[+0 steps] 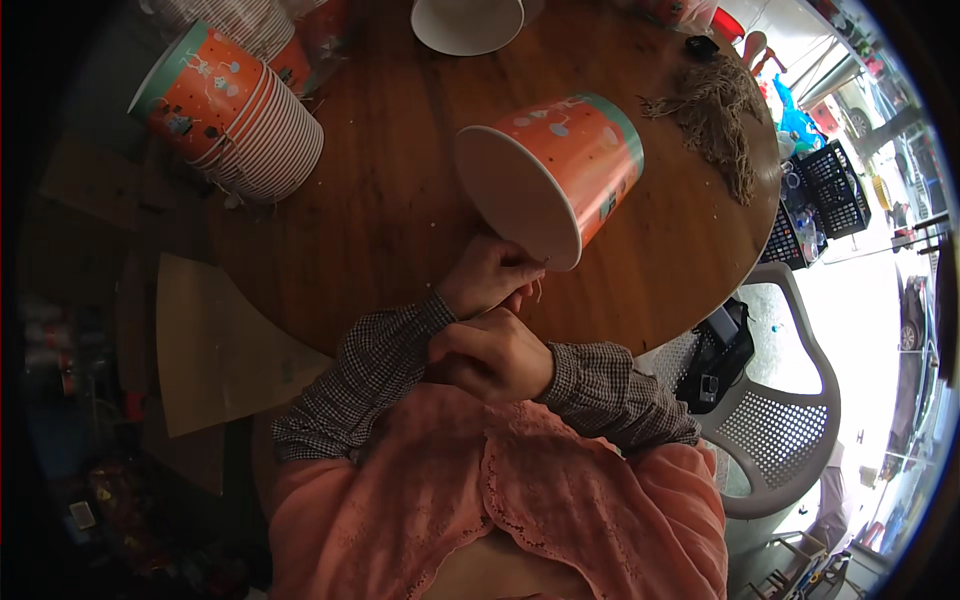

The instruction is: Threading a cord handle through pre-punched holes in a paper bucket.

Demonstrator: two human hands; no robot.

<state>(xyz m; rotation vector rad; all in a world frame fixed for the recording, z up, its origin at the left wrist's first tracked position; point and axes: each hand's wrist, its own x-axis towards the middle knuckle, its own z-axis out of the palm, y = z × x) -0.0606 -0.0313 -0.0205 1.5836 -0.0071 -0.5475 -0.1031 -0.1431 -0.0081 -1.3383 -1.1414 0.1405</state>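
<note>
An orange paper bucket with a green band lies tilted over the table, its white mouth turned toward me. At the mouth's lower edge, my left hand is closed, its fingers pinching the rim. A thin pale piece of twine hangs at those fingertips. Just below, nearer my body, my right hand is closed too, with fingertips reaching up to the twine. The left hand partly hides the right hand's fingertips.
The round wooden table bears a stack of nested orange buckets at left. A white bowl-shaped container sits at the far edge, with a tangled bundle of twine far right. A grey plastic chair and black crates stand to the right.
</note>
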